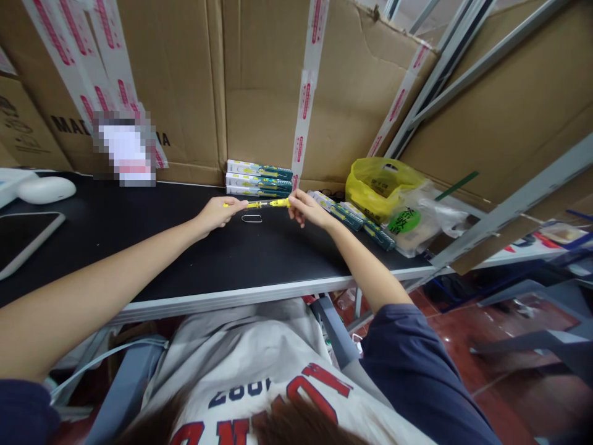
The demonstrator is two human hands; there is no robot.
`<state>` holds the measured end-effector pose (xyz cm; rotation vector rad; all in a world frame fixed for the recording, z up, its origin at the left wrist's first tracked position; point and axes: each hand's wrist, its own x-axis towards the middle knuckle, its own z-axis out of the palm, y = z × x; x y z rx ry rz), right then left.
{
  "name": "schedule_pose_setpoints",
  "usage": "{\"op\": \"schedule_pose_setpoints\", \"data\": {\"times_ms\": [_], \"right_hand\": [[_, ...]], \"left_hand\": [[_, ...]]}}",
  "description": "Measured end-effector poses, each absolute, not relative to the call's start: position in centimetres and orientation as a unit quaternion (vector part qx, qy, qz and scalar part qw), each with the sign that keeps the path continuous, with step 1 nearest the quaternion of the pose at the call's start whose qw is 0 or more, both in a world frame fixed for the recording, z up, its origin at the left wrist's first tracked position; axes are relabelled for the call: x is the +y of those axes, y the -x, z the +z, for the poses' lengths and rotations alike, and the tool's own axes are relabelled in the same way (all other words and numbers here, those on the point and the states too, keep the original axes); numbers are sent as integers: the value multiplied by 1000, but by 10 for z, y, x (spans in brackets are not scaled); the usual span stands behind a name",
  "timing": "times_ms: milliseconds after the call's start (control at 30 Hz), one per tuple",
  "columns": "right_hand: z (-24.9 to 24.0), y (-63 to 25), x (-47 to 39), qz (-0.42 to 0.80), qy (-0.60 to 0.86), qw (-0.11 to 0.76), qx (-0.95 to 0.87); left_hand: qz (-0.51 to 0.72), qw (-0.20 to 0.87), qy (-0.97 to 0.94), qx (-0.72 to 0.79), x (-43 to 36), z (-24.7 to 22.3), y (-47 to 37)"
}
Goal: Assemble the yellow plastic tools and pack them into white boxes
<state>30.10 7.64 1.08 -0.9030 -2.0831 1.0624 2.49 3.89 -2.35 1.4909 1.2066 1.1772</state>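
Note:
Between my two hands a slim yellow pen-like tool (271,203) with a dark middle stretches level above the black tabletop; its exact kind is too small to make out. The fingers of my left hand (221,214) are closed on its left end. At the other end my right hand (306,207) pinches the yellow tip between thumb and fingers. Just below the tool, a thin bent metal wire loop (251,219) lies on the table. Behind my hands stands a stack of several narrow white-and-green boxes (258,179).
More narrow boxes (340,211) lie right of my right hand, beside a yellow plastic bag (377,185) and a clear bag (410,225). Large cardboard (264,93) walls off the back. A tablet-like device (30,238) and a white rounded object (46,190) are at left.

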Motion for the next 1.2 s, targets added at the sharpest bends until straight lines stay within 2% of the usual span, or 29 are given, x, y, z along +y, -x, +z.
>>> {"op": "schedule_pose_setpoints", "data": {"times_ms": [367,533,967,1200], "right_hand": [[14,-309,84,406,267,363,-795],[17,-313,85,407,272,376,-787],[14,-312,87,421,273,366,-783],[18,-309,81,428,283,375,-772]], "left_hand": [[453,407,-640,469,40,-21,-22],[431,361,-681,469,40,-19,-22],[455,284,-713,453,38,-23,-20],[480,309,-687,449,32,-18,-25]]}}
